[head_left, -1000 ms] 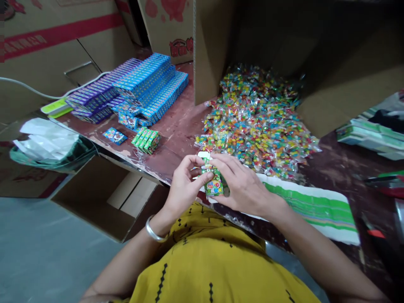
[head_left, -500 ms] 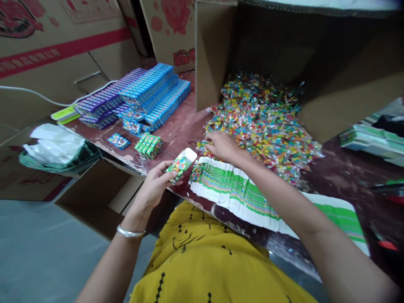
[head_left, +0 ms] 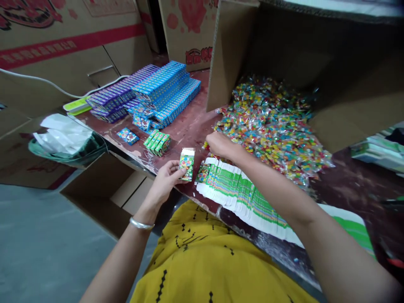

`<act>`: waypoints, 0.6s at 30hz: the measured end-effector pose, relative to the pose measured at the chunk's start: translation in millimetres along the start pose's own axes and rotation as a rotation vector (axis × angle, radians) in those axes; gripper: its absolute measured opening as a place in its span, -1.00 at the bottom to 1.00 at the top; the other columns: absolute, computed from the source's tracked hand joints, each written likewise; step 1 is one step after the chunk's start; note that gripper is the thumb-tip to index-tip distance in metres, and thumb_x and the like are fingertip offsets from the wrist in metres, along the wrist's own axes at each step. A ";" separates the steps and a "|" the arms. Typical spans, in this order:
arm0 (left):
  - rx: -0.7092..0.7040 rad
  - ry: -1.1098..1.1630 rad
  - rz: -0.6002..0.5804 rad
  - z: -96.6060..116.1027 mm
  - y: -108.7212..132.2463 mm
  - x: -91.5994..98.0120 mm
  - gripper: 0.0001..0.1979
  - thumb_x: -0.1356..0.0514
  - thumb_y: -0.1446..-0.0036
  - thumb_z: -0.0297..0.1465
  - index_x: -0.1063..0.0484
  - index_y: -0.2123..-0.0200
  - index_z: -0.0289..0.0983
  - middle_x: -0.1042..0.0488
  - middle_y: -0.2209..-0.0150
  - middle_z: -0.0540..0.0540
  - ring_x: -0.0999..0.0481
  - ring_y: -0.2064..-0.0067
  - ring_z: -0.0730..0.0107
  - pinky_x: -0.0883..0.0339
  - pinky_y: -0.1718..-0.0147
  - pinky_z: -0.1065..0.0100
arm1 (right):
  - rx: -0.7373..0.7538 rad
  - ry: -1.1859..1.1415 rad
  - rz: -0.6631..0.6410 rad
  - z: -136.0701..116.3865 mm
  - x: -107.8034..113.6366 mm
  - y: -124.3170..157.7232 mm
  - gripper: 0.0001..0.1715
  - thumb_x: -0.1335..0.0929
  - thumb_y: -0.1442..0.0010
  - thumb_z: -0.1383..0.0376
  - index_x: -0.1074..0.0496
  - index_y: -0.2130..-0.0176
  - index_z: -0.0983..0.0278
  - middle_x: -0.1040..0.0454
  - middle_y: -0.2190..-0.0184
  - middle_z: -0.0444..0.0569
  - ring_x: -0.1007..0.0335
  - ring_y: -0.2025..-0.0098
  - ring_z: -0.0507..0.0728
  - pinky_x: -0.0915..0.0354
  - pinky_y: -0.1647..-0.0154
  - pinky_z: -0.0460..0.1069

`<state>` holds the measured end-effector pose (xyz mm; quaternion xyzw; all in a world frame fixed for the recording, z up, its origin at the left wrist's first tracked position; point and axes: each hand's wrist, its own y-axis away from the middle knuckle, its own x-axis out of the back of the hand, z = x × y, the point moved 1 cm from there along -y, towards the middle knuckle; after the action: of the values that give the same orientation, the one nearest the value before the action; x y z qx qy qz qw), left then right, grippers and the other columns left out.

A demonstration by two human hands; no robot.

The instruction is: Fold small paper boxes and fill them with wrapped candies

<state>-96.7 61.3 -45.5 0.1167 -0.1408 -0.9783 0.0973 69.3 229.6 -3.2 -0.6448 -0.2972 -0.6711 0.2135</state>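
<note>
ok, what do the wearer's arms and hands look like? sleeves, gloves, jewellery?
Both bare, no gloves: left hand, right hand. Forearms uncovered, no sleeves in view. A plain silver bangle circles the left wrist. The garment on the torso is mustard yellow with black dash markings.

Soft, even indoor light falls from above. It is bright on the table (head_left: 189,126) and dim inside the large open cardboard box (head_left: 315,50), whose walls sink into shadow. The wrapped sweets (head_left: 271,118) glint with small highlights. The centre is sharp, including the small green carton (head_left: 187,165) in the left hand (head_left: 166,183). Edges bow outward, and the right forearm (head_left: 331,244) smears near the corner.
</note>
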 end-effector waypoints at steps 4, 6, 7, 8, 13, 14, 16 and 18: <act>-0.061 -0.075 0.002 -6.0 -7.8 -1.4 -0.55 -0.43 0.03 -0.18 -0.42 0.19 -0.32 -0.57 0.30 -0.08 -0.57 0.32 0.38 -0.49 0.32 0.33 | -0.054 -0.015 0.086 15.0 7.4 11.1 -0.71 -0.29 -0.25 0.46 -0.62 0.20 0.43 -0.61 0.14 0.35 -0.56 0.06 0.32 -0.33 0.10 0.05; -0.120 -0.142 -0.015 -8.9 -12.2 -3.6 -0.58 -0.42 0.00 -0.18 -0.43 0.20 -0.32 -0.58 0.29 -0.09 -0.56 0.31 0.39 -0.46 0.28 0.36 | -0.109 -0.023 0.153 26.9 17.3 20.0 -0.67 -0.24 -0.32 0.41 -0.58 0.16 0.44 -0.60 0.12 0.33 -0.54 0.08 0.29 -0.32 0.10 0.06; -0.149 -0.183 -0.034 -9.5 -14.0 -5.6 -0.60 -0.41 -0.01 -0.19 -0.44 0.19 -0.32 -0.58 0.28 -0.09 -0.56 0.29 0.38 -0.44 0.26 0.36 | -0.127 -0.045 0.184 32.5 23.8 25.8 -0.65 -0.22 -0.35 0.37 -0.57 0.15 0.42 -0.60 0.13 0.28 -0.54 0.10 0.26 -0.32 0.11 0.05; -0.173 -0.226 -0.059 -9.6 -15.3 -8.5 -0.61 -0.40 -0.03 -0.20 -0.44 0.18 -0.32 -0.59 0.27 -0.10 -0.57 0.28 0.37 -0.43 0.24 0.36 | -0.123 -0.097 0.210 37.1 30.9 32.6 -0.66 -0.22 -0.37 0.34 -0.56 0.15 0.39 -0.61 0.14 0.21 -0.54 0.12 0.22 -0.32 0.11 0.04; -0.216 -0.329 -0.222 -2.2 -13.9 -29.2 -0.66 -0.35 -0.10 -0.23 -0.47 0.13 -0.31 -0.60 0.21 -0.13 -0.58 0.22 0.30 -0.42 0.18 0.30 | 0.198 -0.614 0.210 40.8 64.8 69.9 -0.80 -0.34 -0.26 0.28 -0.52 0.37 0.25 -0.58 0.07 -0.01 -0.49 0.05 0.13 -0.31 -0.05 0.05; -0.217 -0.315 -0.249 -0.1 -12.6 -33.0 -0.66 -0.35 -0.10 -0.23 -0.48 0.12 -0.30 -0.61 0.20 -0.13 -0.58 0.21 0.29 -0.42 0.17 0.30 | 0.241 -0.647 0.172 39.4 69.1 75.2 -0.80 -0.35 -0.25 0.28 -0.51 0.40 0.25 -0.57 0.03 -0.02 -0.48 0.03 0.13 -0.30 -0.08 0.07; -0.213 -0.286 -0.286 3.8 -9.9 -38.4 -0.67 -0.35 -0.10 -0.25 -0.50 0.10 -0.30 -0.61 0.21 -0.12 -0.59 0.20 0.28 -0.42 0.15 0.30 | 0.286 -0.652 0.072 37.2 74.6 81.8 -0.81 -0.36 -0.24 0.28 -0.51 0.40 0.24 -0.55 0.00 -0.03 -0.47 0.00 0.14 -0.29 -0.10 0.08; -0.211 -0.273 -0.298 7.1 -7.2 -41.0 -0.67 -0.36 -0.09 -0.27 -0.51 0.10 -0.30 -0.61 0.22 -0.11 -0.59 0.21 0.29 -0.43 0.15 0.30 | 0.321 -0.626 -0.014 36.3 77.4 84.1 -0.81 -0.35 -0.25 0.29 -0.52 0.39 0.24 -0.54 -0.01 -0.04 -0.46 -0.01 0.15 -0.28 -0.10 0.09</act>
<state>-60.5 79.1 -32.8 -0.0083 -0.0310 -0.9979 -0.0565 146.5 200.0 83.7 -0.7755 -0.4544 -0.3869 0.2060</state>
